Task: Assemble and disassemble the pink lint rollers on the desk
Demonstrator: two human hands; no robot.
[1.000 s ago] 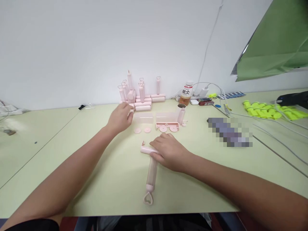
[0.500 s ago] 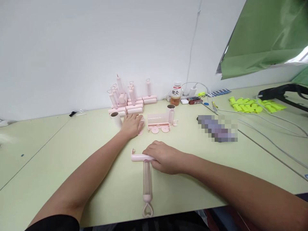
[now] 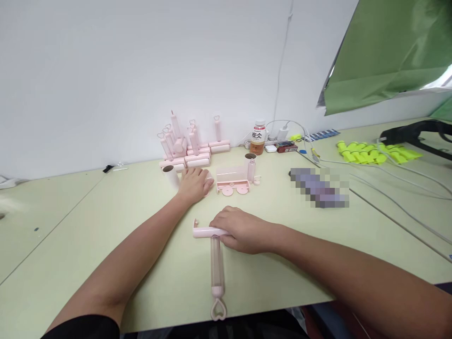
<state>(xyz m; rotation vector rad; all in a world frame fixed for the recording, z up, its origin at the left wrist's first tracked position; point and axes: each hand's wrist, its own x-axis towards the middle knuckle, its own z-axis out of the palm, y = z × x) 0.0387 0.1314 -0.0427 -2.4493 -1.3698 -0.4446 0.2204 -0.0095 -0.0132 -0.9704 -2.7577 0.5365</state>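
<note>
My right hand (image 3: pixel 240 230) is closed around the right part of a pink lint roller head (image 3: pixel 205 232). From that head a clear pink handle (image 3: pixel 217 263) runs toward the table's front edge and ends in a heart-shaped loop. Farther back, my left hand (image 3: pixel 193 185) curls its fingers over a pink plastic part (image 3: pixel 208 179), which is mostly hidden beneath it. An upright paper roll (image 3: pixel 172 178) stands just left of that hand. To its right are a pink open holder (image 3: pixel 233 186) with two round caps (image 3: pixel 228 191), a second roll (image 3: pixel 250 162) and a short clear handle (image 3: pixel 251 170).
Several pink lint rollers (image 3: pixel 197 160) are grouped against the wall. A drink bottle (image 3: pixel 258 137), a charger and cables lie to their right. A blurred-out purple object (image 3: pixel 318 188), yellow-green pieces (image 3: pixel 367 153) and a black strap-like object (image 3: pixel 416 134) occupy the right side.
The left fingers have shifted slightly right over the pink part. The right hand and the lint roller head stay nearly in place; the view has moved a little.
</note>
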